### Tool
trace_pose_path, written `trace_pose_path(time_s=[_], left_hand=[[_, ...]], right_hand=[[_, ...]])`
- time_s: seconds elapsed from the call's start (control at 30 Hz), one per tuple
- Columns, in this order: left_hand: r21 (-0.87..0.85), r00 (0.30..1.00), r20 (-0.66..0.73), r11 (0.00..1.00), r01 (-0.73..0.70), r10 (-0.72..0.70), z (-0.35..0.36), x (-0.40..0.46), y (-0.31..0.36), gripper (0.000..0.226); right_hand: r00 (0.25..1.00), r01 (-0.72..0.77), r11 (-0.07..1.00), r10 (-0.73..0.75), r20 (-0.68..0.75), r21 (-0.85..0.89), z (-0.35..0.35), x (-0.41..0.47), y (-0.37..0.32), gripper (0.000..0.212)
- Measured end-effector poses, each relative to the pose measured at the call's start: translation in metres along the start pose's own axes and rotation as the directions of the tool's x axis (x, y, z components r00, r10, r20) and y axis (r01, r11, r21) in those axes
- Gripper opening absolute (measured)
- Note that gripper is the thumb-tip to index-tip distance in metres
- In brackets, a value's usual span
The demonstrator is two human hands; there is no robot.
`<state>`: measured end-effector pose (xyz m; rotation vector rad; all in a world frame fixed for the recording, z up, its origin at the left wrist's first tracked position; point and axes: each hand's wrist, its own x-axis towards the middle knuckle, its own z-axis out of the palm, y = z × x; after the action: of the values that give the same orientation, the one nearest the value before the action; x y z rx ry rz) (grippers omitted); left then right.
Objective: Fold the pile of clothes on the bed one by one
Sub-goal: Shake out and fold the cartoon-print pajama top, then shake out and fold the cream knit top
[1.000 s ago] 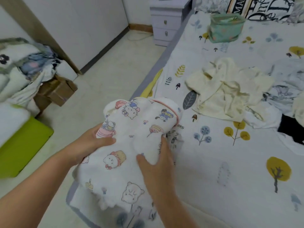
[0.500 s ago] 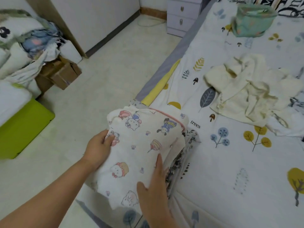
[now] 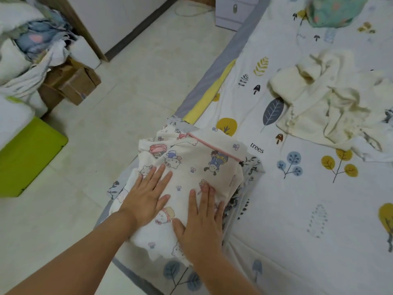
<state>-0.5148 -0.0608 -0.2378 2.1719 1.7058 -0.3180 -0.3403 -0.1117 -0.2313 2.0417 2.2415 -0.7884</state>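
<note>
Covering most of the right side of the view, a bed [image 3: 297, 209] is dressed in a white sheet printed with trees, leaves and mushrooms, edged with a grey and yellow band; pale floor tiles [image 3: 131, 86] lie to its left. One lilac nightstand [image 3: 231, 11] is seen at the top, one brown cardboard box [image 3: 72, 81] under a heap of laundry [image 3: 32, 45] at the left, and one lime-green panel [image 3: 27, 158] below them. Three lots of cloth are counted on the bed: one folded cartoon-print garment [image 3: 197, 167] with pink piping at the near left edge, one crumpled cream garment [image 3: 331, 103] well apart at the right, and one teal fabric pouch [image 3: 333, 9] at the top. The folded garment is laid on top of a dark-patterned cloth [image 3: 248, 173], whose edge shows at its right. Two hands are seen, both laid flat on the folded garment with fingers straight and slightly spread, nothing being grasped. The left hand [image 3: 146, 196] is pressed on the garment's left half, the right hand [image 3: 202, 222] on its near right part; the garment extends beyond the fingertips toward the pink piping.
</note>
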Motion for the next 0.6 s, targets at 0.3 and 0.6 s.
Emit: trace_pose_path(time_s=[0.3,0.6], left_hand=[[0.101,0.998,0.052,0.994,0.032,-0.037,-0.045,0.000,0.022,0.083],[0.008,0.984,0.135,0.993,-0.117,0.114,-0.121,0.005,0.132,0.043]], right_hand=[[0.961,0.225,0.973,-0.231,0.155,0.058,-0.064,-0.004,0.017,0.067],[0.962,0.158,0.980,-0.181,0.206,0.122,-0.159,-0.044,0.081,0.035]])
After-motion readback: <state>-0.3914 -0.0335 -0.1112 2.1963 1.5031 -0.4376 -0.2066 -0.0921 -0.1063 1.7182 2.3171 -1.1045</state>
